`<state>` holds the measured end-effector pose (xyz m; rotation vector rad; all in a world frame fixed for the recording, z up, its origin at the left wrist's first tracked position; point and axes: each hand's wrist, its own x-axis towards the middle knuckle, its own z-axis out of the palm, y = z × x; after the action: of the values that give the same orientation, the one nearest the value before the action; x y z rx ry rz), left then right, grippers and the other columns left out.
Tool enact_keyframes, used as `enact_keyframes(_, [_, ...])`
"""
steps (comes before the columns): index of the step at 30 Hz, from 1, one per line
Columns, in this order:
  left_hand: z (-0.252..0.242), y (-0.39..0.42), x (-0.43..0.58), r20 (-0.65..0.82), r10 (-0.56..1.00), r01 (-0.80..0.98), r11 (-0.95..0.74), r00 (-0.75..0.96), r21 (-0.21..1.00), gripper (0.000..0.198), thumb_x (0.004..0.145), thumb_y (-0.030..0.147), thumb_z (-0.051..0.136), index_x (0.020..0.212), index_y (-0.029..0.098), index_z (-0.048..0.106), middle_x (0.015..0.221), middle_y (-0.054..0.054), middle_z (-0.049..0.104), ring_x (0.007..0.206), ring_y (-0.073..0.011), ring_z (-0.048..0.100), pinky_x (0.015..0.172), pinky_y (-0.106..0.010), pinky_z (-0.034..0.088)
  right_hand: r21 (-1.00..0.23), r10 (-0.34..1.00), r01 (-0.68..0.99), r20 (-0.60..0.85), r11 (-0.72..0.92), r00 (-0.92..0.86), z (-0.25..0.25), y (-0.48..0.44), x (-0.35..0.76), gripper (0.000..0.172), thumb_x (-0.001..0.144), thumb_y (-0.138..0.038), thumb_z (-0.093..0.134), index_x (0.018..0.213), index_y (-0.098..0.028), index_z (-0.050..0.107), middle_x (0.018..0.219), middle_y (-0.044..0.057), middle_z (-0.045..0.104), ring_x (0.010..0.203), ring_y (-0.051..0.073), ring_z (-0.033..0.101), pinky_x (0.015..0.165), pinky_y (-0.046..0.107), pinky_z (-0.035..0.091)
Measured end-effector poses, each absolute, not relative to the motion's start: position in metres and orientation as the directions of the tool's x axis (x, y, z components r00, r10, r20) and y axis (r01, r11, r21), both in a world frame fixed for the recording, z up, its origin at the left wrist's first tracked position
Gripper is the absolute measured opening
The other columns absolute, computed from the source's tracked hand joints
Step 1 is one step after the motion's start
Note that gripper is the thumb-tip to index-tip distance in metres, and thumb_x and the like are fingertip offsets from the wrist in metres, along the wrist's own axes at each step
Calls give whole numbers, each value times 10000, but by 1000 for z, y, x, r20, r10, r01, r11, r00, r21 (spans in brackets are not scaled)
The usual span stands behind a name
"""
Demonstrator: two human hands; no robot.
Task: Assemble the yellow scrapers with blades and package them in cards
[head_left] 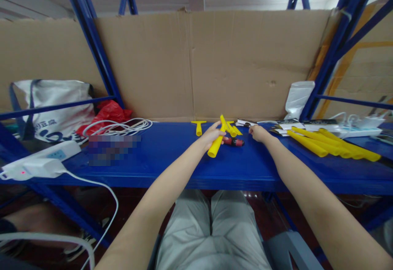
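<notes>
My left hand (211, 134) is closed around a yellow T-shaped plastic handle (216, 147), its round end tilted toward me. Just behind and beside it lie more yellow handles (236, 130), partly hidden, and a separate yellow T-shaped piece (199, 128) rests farther left. A red and black tool (233, 141), perhaps a screwdriver, lies under the fingers of that hand. Over the back of the table, my right hand (259, 133) has its fingers curled together beside some thin white and dark pieces (246, 122). What those fingers hold, if anything, is too small to make out.
Several yellow tubes (334, 145) lie at the right near black-and-white packs (285, 127) and a power strip (359, 131). A white cable coil (132, 127), red bag (112, 112) and white power strip (52, 155) occupy the left. Cardboard (233, 65) walls the blue table's (172, 159) back.
</notes>
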<state>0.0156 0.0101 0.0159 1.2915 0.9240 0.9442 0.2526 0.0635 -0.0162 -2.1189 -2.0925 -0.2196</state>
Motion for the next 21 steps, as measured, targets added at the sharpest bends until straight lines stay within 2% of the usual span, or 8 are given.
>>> enact_keyframes(6, [16, 10, 16, -25, 937, -53, 47, 348, 997, 729, 788, -23, 480, 1429, 259, 278, 1112, -106, 583, 521, -67, 593, 427, -178, 406, -1, 977, 1000, 215, 12, -12, -18, 65, 253, 286, 754, -19, 501, 962, -151, 645, 941, 86, 669, 884, 158, 611, 728, 197, 419])
enact_keyframes(13, [17, 10, 16, -26, 938, -51, 46, 345, 998, 720, 789, -26, 481, 1419, 265, 289, 1079, -91, 603, 509, -64, 584, 419, -171, 396, -39, 975, 999, 219, -12, 20, -16, 64, 253, 291, 776, -46, 472, 995, -141, 639, 1044, 116, 660, 951, 173, 610, 747, 202, 425])
enact_keyframes(21, [16, 11, 16, -26, 936, -70, 53, 350, 996, 723, 794, -21, 477, 1426, 264, 270, 1038, -88, 601, 501, -60, 583, 408, -158, 391, 26, 982, 999, 183, -44, 38, -11, 57, 242, 227, 813, -102, 466, 941, -132, 651, 981, 150, 675, 934, 216, 629, 745, 252, 447])
